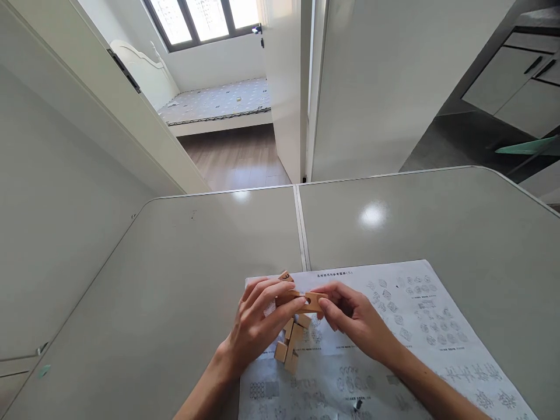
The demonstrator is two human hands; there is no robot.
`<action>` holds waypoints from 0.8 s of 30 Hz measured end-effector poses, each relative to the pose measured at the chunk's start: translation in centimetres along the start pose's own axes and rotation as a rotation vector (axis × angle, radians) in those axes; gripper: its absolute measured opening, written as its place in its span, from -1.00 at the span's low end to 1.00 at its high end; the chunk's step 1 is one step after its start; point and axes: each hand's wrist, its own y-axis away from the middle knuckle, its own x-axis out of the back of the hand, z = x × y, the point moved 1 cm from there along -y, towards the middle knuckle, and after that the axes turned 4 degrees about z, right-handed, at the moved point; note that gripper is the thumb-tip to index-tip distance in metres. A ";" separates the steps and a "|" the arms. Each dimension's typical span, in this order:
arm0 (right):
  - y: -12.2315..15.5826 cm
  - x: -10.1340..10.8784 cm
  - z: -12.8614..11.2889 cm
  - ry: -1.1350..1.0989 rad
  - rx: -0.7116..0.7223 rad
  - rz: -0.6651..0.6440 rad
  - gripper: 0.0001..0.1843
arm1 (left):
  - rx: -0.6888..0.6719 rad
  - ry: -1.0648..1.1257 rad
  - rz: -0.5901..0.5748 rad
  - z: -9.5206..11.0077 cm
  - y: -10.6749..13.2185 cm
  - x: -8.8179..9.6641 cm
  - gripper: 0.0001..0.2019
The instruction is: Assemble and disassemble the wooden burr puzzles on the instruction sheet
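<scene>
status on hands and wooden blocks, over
Left hand gripping wooden block. Right hand pinching holed block beside it. More blocks below, partly hidden. Printed sheet underneath.

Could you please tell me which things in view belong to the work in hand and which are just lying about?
Likely part of the work:
wooden piece held by left hand and right hand
wooden blocks below the hands
printed sheet

Likely just around:
small, unidentifiable dark object on the sheet
bed in the background

Quantities: one left hand (254, 318), one right hand (353, 315), one printed sheet (324, 368), one table (437, 224) with two top panels (219, 251), one bed (219, 102), one window (203, 20) showing three panes (172, 20). Wooden blocks (296, 337): at least five; exact count uncertain owing to overlap.
</scene>
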 end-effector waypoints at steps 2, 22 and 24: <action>-0.1 0.1 0.1 -0.041 -0.009 0.025 -0.55 | 0.032 0.011 -0.001 0.0 0.1 0.0 -0.57; 0.0 0.1 0.5 0.036 -0.038 0.348 -0.50 | 0.576 -0.078 -0.120 -1.6 1.2 -1.0 -0.85; 0.1 0.2 0.7 0.089 -0.018 0.366 -0.52 | 0.609 -0.080 -0.140 -1.7 1.2 -1.0 -0.89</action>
